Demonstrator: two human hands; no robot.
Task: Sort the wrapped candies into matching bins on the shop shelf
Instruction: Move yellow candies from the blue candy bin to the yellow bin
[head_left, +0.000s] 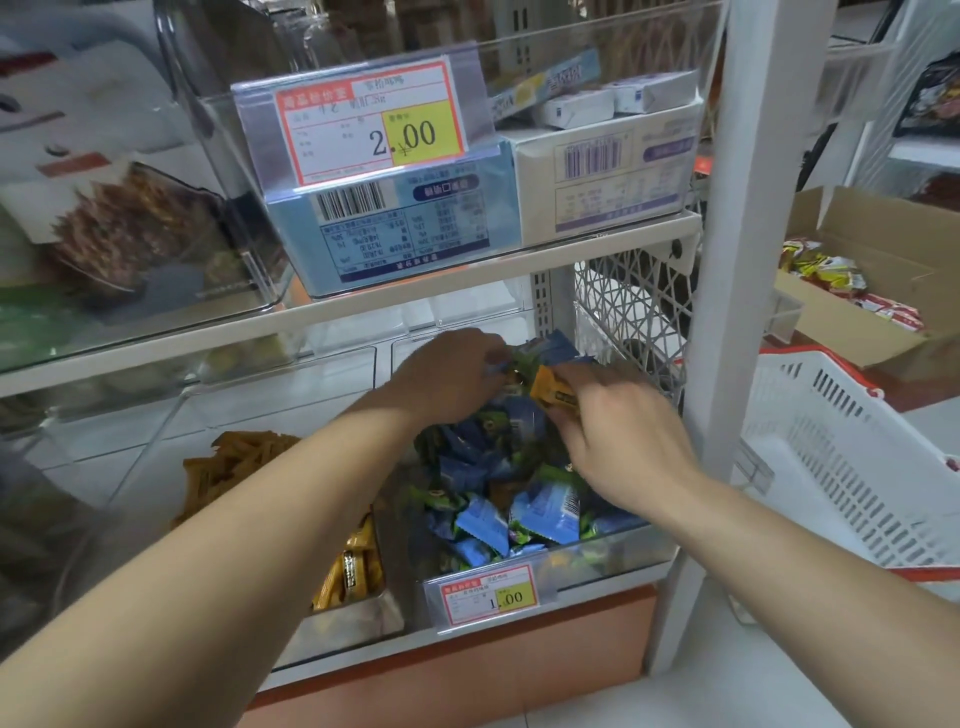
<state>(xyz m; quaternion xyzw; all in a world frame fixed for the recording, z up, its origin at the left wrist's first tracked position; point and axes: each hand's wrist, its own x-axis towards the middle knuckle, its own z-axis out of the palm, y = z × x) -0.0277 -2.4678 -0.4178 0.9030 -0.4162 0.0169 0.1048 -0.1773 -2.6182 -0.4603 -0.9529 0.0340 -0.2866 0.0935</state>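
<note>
Both arms are stretched forward and down into the lower shelf, forearms converging over the right-hand clear bin (618, 552). The left hand (452, 376) is deepest in, wrist bent, back of the hand up, fingers curled down into the heap at the back of that bin. A scrap of blue wrapper shows by its fingertips, but whether it has anything pinched, I cannot tell. The right hand (618, 436) comes in from the near right, palm down, thumb and forefinger pinching the orange candy (551, 391). That piece sits just above the pile, between the two hands, close to the left knuckles. Its long axis runs diagonally, far end aimed up and left toward the back of the bin, near end tucked into the right fingers. Below it lie the blue and green candies (519, 501), heaped at all angles. Next door, the left-hand clear bin (363, 618) holds the matching orange candies (236, 467). A price tag (488, 595) reading 1.00 is clipped to the front of the right bin, and a white basket (841, 457) stands off to the right
</note>
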